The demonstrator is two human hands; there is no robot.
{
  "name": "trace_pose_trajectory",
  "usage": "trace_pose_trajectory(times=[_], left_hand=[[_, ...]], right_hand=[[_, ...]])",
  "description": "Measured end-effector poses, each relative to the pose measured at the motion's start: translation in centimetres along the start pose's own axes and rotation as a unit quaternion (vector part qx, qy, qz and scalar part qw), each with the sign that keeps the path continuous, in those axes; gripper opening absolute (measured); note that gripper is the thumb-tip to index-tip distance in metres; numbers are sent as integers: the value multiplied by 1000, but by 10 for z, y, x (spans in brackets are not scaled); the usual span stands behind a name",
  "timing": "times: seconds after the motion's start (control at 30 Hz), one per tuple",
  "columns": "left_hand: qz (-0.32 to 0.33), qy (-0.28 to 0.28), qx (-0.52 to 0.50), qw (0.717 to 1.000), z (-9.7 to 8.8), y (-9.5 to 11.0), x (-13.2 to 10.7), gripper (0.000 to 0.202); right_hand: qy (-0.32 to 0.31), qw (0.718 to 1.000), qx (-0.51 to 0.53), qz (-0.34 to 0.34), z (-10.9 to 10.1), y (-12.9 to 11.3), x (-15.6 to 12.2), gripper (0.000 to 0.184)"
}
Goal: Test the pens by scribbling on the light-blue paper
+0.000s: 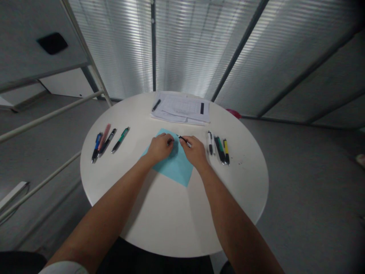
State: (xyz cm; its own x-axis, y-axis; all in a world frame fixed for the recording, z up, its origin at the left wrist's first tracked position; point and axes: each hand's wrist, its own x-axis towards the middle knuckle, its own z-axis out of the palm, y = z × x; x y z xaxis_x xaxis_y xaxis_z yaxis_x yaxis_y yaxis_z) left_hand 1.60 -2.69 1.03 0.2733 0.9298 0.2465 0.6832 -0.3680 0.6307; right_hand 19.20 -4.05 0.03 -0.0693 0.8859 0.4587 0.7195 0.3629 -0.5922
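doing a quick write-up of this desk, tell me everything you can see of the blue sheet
The blue sheet is pale, thin and four-sided, apparently paper. It lies flat on the white table, turned askew, one corner pointing towards the person, its far end just short of the white papers. The left hand and right hand are over it, hiding parts; whether they touch it is unclear. Shadow darkens it between them.

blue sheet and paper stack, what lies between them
In the head view, only a bare strip of white tabletop separates the blue sheet and paper stack.
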Motion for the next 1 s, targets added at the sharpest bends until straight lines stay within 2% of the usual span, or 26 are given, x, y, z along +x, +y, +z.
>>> trace_pose_trajectory(times=[0.1,0.2,0.3,0.37,0.6,0.83,1.0], left_hand=[[-26,48,-132,990,0,1,4,16],[-71,78,-262,959,1,3,8,11],[-119,78,-380,914,3,3,11,12],[-133,64,-420,895,4,2,13,15],[-148,27,-457,877,1,6,11,14],[-143,32,-433,889,-1,7,11,11],[-123,15,-423,898,1,2,10,10]], right_hand=[[0,1000,5,-3,0,0,0,25],[-4,1000,15,-2,1,0,0,25],[-8,999,31,-3,1,-2,0,25],[-13,999,36,-5,1,-2,-1,25],[-23,999,39,-16,0,-3,-1,24],[-45,999,10,-13,0,-2,-2,26],[-55,998,-10,-11,0,-2,-2,27]])
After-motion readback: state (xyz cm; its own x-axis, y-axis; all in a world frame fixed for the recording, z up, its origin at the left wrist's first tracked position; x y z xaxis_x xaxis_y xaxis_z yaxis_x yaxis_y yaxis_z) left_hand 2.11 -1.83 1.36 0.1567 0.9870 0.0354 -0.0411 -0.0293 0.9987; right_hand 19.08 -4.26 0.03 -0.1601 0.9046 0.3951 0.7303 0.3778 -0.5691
